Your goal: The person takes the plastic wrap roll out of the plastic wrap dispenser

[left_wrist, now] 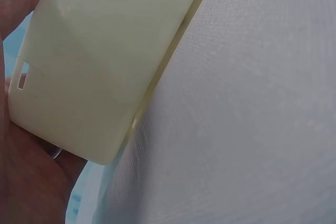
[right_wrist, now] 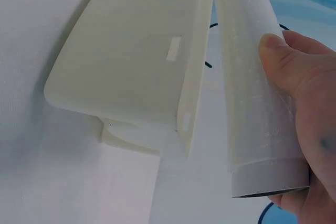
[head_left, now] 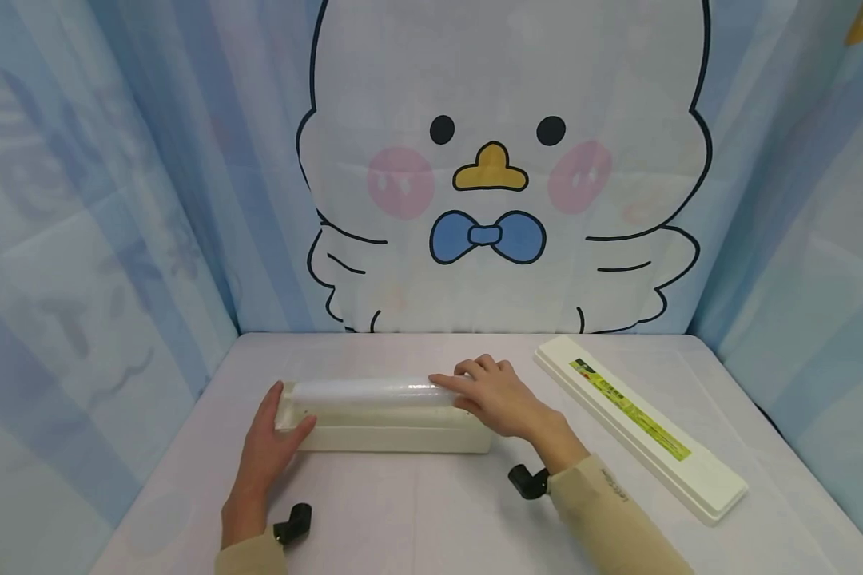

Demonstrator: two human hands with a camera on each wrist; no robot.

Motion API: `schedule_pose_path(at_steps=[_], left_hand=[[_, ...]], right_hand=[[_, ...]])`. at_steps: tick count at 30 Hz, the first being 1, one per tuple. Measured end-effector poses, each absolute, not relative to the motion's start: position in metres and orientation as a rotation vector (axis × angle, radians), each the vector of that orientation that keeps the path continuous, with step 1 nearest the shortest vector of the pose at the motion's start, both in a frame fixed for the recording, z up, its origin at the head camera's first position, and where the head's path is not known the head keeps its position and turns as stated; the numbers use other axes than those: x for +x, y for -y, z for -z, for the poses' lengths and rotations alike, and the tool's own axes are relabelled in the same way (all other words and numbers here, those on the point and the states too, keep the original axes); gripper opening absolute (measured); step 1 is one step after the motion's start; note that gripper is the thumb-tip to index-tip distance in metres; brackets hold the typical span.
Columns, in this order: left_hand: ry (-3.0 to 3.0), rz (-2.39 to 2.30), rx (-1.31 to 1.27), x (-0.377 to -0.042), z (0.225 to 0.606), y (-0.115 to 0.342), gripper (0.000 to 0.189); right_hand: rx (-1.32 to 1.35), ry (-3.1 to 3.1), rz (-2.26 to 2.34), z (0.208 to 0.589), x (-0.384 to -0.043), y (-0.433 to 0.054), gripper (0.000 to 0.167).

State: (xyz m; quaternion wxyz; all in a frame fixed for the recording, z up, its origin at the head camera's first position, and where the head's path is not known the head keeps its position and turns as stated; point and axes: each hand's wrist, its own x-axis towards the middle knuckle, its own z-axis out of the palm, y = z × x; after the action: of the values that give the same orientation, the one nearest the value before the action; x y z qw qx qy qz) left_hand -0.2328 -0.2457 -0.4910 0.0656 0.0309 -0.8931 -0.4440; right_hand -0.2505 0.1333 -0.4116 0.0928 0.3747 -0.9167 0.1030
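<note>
A long cream plastic-wrap box (head_left: 395,440) lies crosswise on the table, its top uncovered. My left hand (head_left: 269,439) holds its left end, thumb over the front and fingers behind; the left wrist view shows the box end (left_wrist: 100,77) up close. A roll of clear plastic wrap (head_left: 367,391) runs along the box's back top edge. Its right end is in the grip of my right hand (head_left: 496,399). From the right wrist, the roll (right_wrist: 252,93) appears tilted and raised apart from the box's right end, thumb (right_wrist: 283,61) along its side.
To the right, a long cream lid (head_left: 712,479) with a yellow-green label (head_left: 629,407) lies diagonally on the white table (head_left: 403,519). Behind the table hangs a curtain (head_left: 496,295) with a cartoon bird. Small black devices (head_left: 295,523) sit at both wrists.
</note>
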Motion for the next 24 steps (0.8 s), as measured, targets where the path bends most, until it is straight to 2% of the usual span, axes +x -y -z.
schedule_pose_path(at_steps=[14,24], left_hand=[[2.692,1.300,0.065,-0.234,0.494,0.245,0.092],[2.703,1.315,0.090,-0.233,0.494,0.246,0.091]], right_hand=[[0.947,2.709,-0.369,0.410,-0.242,-0.159,0.051],[0.857,2.671,-0.440,0.423,-0.236,-0.176,0.052]])
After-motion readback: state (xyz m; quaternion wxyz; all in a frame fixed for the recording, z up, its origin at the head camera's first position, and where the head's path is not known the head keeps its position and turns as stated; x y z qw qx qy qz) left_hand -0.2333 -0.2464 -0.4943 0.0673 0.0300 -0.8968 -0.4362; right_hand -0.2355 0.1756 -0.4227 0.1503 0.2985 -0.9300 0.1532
